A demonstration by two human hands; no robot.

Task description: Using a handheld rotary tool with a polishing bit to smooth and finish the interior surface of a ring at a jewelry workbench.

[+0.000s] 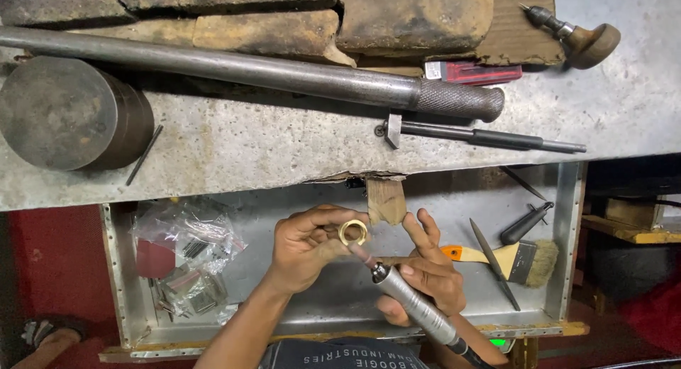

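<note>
Two hands are working over the open metal drawer (117,284), both just below the wooden bench pin (386,201) that's sticking out from the counter (284,153) edge. Left hand (306,250) is pinching a brass ring (352,232) between thumb & fingertips, fingers narrow, closed on the ring, holding it up beside the pin's lower left edge, prob. so the pin steadies it. Right hand (425,266) is gripping a rotary handpiece (411,305), fingers wrapped round its silver barrel like a pen; index finger (413,233) is stretching up toward the pin, seemingly bracing. Tool tip is touching the ring's lower right side, reddish abrasive bit angling up-left into it. Can't tell if it's spinning.

The drawer sits right under the pin, looks placed to catch filings. Inside it, right of the pin: a paintbrush w/ orange-yellow handle (507,259), a slim file (495,263) lying across it, a dark-handled tool (526,224) above. Left of the pin: clear plastic bags (188,259) w/ small parts.

On the counter above the pin: a long steel mandrel w/ knurled grip (284,73), a thinner dark rod tool (482,136) just under it, a heavy steel cylinder block (71,114) far left, a red flat case (474,73), and a wood-knobbed graver (578,34) far upper right. Bricks (298,21) are lining the back.
</note>
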